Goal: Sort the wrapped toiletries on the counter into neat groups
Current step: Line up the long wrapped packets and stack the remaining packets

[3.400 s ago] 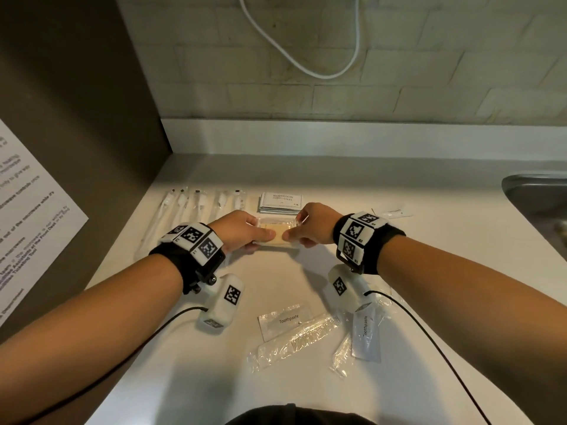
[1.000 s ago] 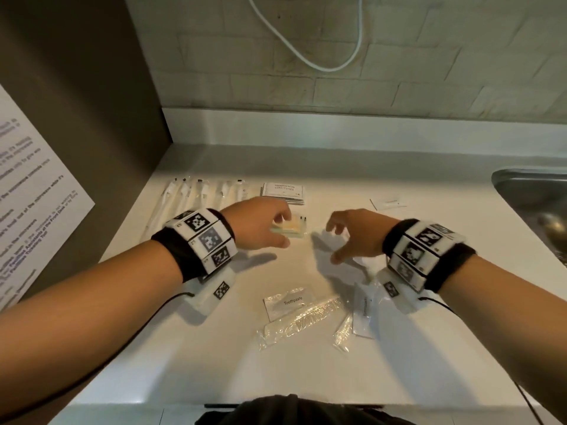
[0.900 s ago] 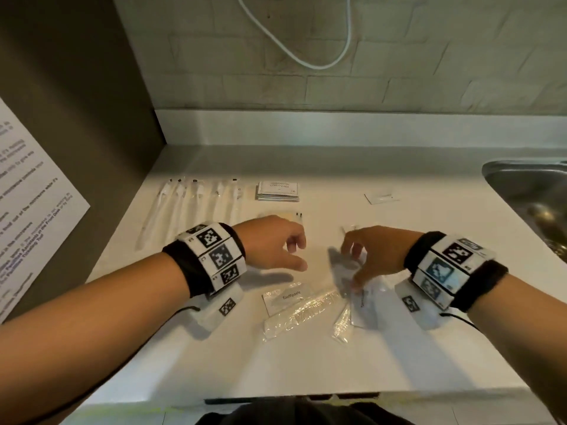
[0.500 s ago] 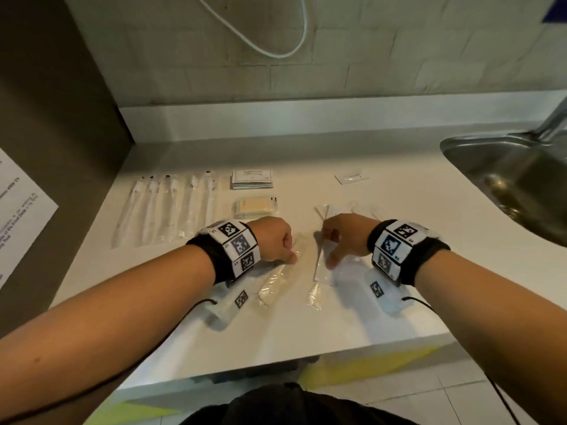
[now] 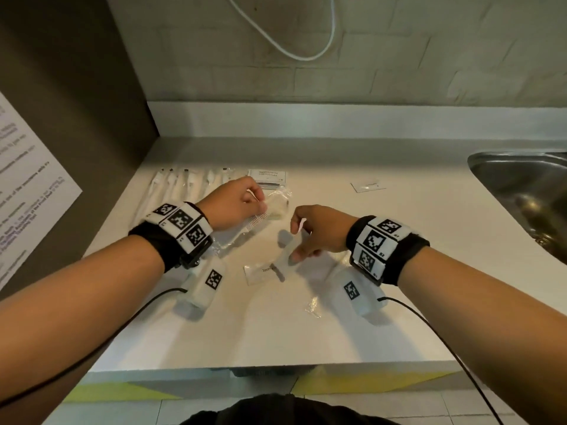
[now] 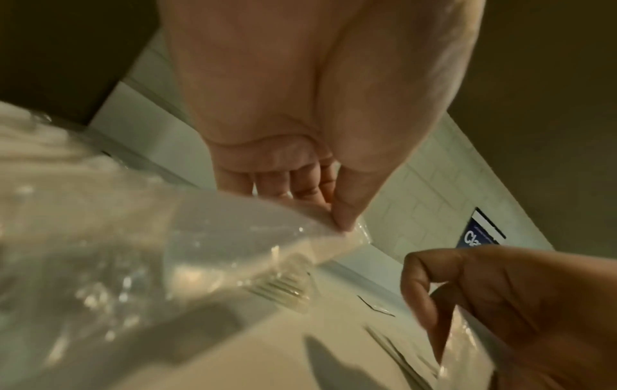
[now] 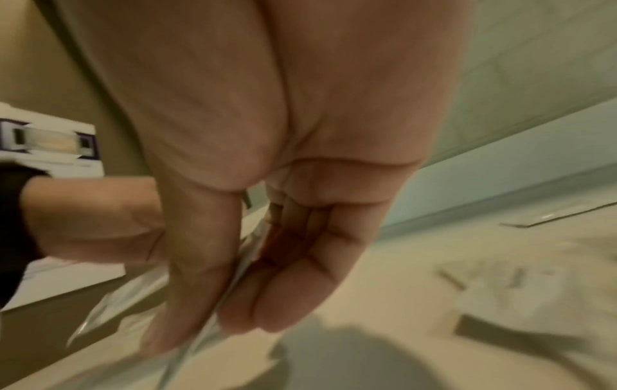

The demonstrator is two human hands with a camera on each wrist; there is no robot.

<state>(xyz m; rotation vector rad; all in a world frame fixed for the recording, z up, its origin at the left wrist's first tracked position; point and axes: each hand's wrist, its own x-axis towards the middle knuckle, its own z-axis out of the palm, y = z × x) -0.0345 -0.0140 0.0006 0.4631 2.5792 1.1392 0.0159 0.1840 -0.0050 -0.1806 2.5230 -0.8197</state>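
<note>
My left hand (image 5: 257, 204) pinches a clear-wrapped comb (image 5: 257, 223) by its plastic, lifted off the white counter (image 5: 399, 240) beside a small pile of wrapped items (image 5: 278, 204). The left wrist view shows the thumb (image 6: 343, 211) pressed on the wrapper (image 6: 233, 224). My right hand (image 5: 299, 240) pinches a thin pale packet (image 5: 287, 254) between thumb and fingers; its edge (image 7: 227, 290) shows in the right wrist view. A toothpaste sachet (image 5: 259, 273) and a small clear wrapper (image 5: 313, 306) lie below the hands. Wrapped toothbrushes (image 5: 184, 179) lie in a row at back left, next to a shampoo sachet stack (image 5: 267, 176).
A lone sachet (image 5: 366, 186) lies at the back right of the counter. A steel sink (image 5: 521, 191) is set in at the far right. A dark panel (image 5: 76, 102) with a printed notice (image 5: 24, 185) walls the left side. The counter's front edge (image 5: 276, 365) is near my body.
Both hands came down to the loose packets near the front, took hold, and lifted. The left now carries the wrapped comb up toward the pile; the right holds a packet off the counter.
</note>
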